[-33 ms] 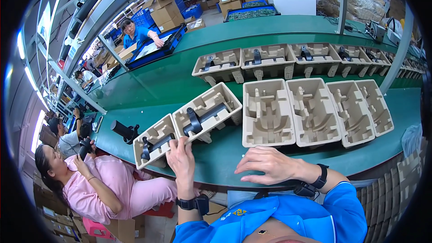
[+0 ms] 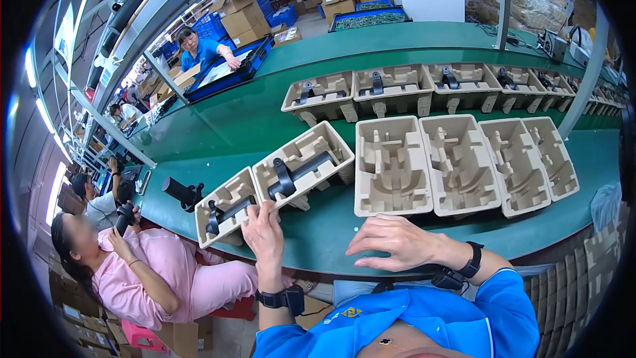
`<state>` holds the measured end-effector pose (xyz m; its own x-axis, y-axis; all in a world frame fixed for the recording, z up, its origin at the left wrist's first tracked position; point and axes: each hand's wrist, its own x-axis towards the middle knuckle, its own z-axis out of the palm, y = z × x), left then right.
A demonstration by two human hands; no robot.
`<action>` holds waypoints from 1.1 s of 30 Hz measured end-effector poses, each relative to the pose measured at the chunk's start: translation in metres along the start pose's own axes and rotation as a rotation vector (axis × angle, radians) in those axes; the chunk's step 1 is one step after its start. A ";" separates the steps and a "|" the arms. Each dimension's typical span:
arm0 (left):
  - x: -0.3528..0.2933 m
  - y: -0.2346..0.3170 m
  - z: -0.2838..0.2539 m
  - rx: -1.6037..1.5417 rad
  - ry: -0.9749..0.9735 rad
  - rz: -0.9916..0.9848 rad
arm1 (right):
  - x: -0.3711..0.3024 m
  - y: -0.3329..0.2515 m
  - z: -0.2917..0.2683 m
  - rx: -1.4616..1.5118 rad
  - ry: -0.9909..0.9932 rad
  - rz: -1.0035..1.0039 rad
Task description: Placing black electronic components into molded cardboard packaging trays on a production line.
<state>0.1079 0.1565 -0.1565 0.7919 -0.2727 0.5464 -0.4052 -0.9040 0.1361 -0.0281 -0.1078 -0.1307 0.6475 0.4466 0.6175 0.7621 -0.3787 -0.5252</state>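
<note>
My left hand point(image 2: 263, 233) holds the near rim of a beige moulded-pulp tray point(image 2: 331, 136) where it meets a second pulp tray point(image 2: 232, 192). Both trays sit slanted on the bench, and in each lies a black tube-shaped part with an upright bracket point(image 2: 283, 176). Over the bench's front edge hovers my right hand point(image 2: 392, 242), its fingers stretched out and nothing in it. Just beyond that hand stands a row of pulp trays point(image 2: 393, 204) with bare moulded hollows.
Behind runs a line of pulp trays point(image 2: 397, 101) holding black parts. A black cylindrical part point(image 2: 177, 189) stands on the green bench point(image 2: 318, 232) at left. Beside me sits a person in pink point(image 2: 149, 265) holding a black part. Metal posts point(image 2: 586, 73) rise from the bench.
</note>
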 end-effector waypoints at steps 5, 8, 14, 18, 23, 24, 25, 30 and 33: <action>-0.005 -0.016 0.001 -0.070 0.020 0.055 | -0.015 0.012 -0.005 0.022 0.033 0.016; -0.011 -0.032 -0.013 -0.183 0.076 0.142 | -0.018 0.016 -0.007 0.033 0.011 0.015; 0.008 -0.052 -0.022 -0.266 0.066 0.194 | -0.019 0.018 -0.002 -0.056 0.123 -0.052; 0.031 -0.074 0.000 -0.308 0.001 0.268 | -0.014 0.010 -0.005 -0.138 0.194 -0.090; 0.083 -0.122 0.040 -0.357 -0.050 0.326 | -0.019 0.010 -0.012 -0.237 0.242 -0.064; 0.098 -0.135 0.045 -0.402 -0.070 0.314 | -0.021 0.009 -0.016 -0.284 0.282 -0.043; 0.112 -0.147 0.051 -0.450 -0.092 0.305 | -0.023 0.007 -0.020 -0.335 0.324 -0.018; 0.174 -0.204 0.093 -0.409 -0.047 0.222 | -0.044 0.002 -0.045 -0.679 0.541 0.138; 0.207 -0.236 0.122 -0.367 0.020 0.160 | -0.070 -0.009 -0.069 -0.865 0.625 0.317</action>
<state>0.4233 0.2733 -0.1768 0.6977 -0.3907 0.6005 -0.6620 -0.6720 0.3319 -0.0802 -0.1914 -0.1288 0.5138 -0.1648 0.8419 0.1485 -0.9495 -0.2764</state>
